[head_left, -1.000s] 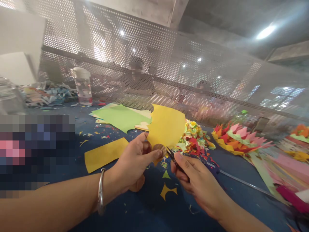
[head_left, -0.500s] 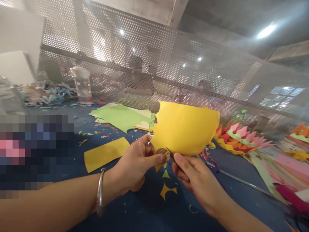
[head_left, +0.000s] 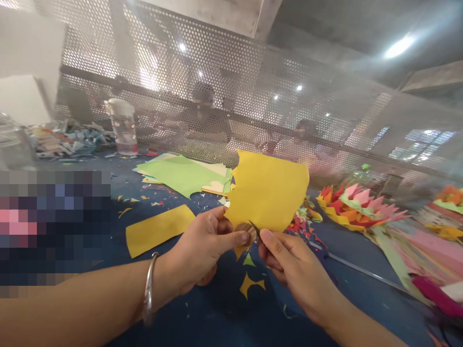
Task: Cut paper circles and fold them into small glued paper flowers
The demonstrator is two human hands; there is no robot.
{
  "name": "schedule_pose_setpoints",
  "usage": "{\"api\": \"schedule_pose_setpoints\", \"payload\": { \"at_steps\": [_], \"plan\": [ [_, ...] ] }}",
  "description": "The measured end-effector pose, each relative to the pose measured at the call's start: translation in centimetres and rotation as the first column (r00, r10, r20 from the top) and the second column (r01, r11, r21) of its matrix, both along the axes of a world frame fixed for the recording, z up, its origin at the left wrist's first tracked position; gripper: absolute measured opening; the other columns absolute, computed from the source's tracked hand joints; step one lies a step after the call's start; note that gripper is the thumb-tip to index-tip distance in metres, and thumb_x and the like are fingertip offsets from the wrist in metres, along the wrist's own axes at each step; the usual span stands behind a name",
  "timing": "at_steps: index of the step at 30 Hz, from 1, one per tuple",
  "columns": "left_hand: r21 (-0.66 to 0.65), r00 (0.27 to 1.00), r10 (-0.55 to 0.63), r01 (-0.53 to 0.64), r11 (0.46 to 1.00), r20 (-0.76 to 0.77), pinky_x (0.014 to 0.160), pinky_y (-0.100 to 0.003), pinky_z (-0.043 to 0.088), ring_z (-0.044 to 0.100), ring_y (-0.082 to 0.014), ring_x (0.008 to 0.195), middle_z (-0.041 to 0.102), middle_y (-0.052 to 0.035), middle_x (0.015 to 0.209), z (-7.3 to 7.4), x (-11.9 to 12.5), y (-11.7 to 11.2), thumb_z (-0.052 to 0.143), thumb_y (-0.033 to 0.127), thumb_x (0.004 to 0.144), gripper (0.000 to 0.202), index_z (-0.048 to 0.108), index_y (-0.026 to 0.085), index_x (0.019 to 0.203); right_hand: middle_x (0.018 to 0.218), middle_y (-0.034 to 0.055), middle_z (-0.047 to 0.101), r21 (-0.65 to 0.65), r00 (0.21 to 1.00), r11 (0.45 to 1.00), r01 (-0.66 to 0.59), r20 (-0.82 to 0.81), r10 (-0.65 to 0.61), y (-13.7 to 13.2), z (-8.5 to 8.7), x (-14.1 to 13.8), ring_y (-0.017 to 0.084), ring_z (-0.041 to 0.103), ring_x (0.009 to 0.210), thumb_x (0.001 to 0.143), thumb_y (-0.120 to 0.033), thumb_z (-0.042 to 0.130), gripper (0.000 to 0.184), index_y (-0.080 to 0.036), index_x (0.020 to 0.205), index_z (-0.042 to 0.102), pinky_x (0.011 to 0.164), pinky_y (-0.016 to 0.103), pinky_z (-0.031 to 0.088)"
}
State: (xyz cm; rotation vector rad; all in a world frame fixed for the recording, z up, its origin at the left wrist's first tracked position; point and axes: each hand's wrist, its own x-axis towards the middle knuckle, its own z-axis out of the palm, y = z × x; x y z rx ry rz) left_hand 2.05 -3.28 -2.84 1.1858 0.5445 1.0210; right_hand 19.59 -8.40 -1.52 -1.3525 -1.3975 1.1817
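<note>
My left hand (head_left: 206, 246), with a silver bangle at the wrist, pinches a sheet of yellow paper (head_left: 269, 190) by its lower left edge. Under the thumb, a round brownish disc (head_left: 243, 230) lies against the sheet. Curved bites mark the paper's left edge. My right hand (head_left: 289, 262) is closed on small dark scissors (head_left: 255, 227); their pointed blade shows at the rim of the disc, and the handles are hidden in the fingers. Below the hands lie a curved yellow offcut (head_left: 250, 286) and a small green scrap (head_left: 249, 259).
A yellow strip (head_left: 159, 231) and stacked green paper (head_left: 184, 173) lie on the blue table. A bottle (head_left: 123, 127) stands before a perforated screen (head_left: 231, 96), with people behind it. Pointed paper layers (head_left: 361, 207) and a metal ruler (head_left: 369, 272) are at right; blurred squares cover the left.
The right side of the yellow paper has swung, so the sheet looks narrower and more of the scraps behind it shows. Both hands stay almost in place.
</note>
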Motion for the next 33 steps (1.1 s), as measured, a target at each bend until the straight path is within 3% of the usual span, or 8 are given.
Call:
{"api": "schedule_pose_setpoints", "payload": {
  "at_steps": [5,11,16,21,33],
  "plan": [
    [-0.090,0.999,-0.024,0.025,0.996,0.022,0.083,-0.029,0.049,0.067,-0.0163,0.080,0.074,-0.0065,0.087,0.7,0.0,-0.2,0.081,0.022,0.071,0.019,0.072,0.016,0.085,0.051,-0.0108,0.020,0.030,0.999,0.999,-0.019,0.030,0.019,0.0,0.1,0.0,0.007,0.014,0.044,0.091,-0.061,0.053,0.050,-0.019,0.064,0.048,0.041,0.025,0.011],
    [-0.106,1.000,-0.007,0.006,0.994,-0.010,0.076,-0.026,0.050,0.067,-0.0148,0.076,0.075,-0.0050,0.083,1.1,-0.2,-0.4,0.079,0.020,0.072,0.013,0.074,0.017,0.083,0.052,-0.0097,0.021,0.056,0.995,0.998,-0.031,0.093,0.026,0.0,0.1,0.1,0.008,0.016,0.044,0.093,-0.060,0.050,0.050,-0.020,0.063,0.046,0.041,0.025,0.012],
    [-0.112,1.000,-0.005,0.003,0.994,-0.014,0.060,-0.021,0.044,0.060,-0.0101,0.063,0.071,-0.0023,0.074,1.1,-0.1,-0.6,0.079,0.023,0.073,0.012,0.072,0.016,0.081,0.054,-0.0091,0.021,0.042,0.994,0.999,-0.030,0.111,0.025,-0.1,-0.2,0.3,0.008,0.016,0.046,0.093,-0.059,0.049,0.049,-0.020,0.065,0.047,0.041,0.025,0.012],
    [-0.130,0.999,-0.019,0.014,0.991,-0.034,0.066,-0.023,0.047,0.062,-0.0118,0.067,0.068,-0.0023,0.074,1.1,-0.2,-0.7,0.078,0.025,0.074,0.015,0.069,0.015,0.079,0.055,-0.0085,0.020,0.050,0.991,0.997,-0.063,0.122,0.057,0.0,-0.1,0.5,0.009,0.016,0.046,0.094,-0.059,0.048,0.048,-0.021,0.066,0.046,0.042,0.026,0.012],
    [-0.133,0.995,-0.031,0.017,0.991,-0.097,0.061,-0.021,0.040,0.054,-0.0088,0.060,0.065,0.0009,0.063,1.1,-0.4,-0.3,0.077,0.024,0.074,0.014,0.066,0.014,0.072,0.055,-0.0090,0.019,0.126,0.980,0.989,-0.081,0.192,0.056,0.1,-0.3,0.9,0.009,0.017,0.045,0.095,-0.057,0.047,0.046,-0.021,0.067,0.045,0.040,0.025,0.014]
  ]
}}
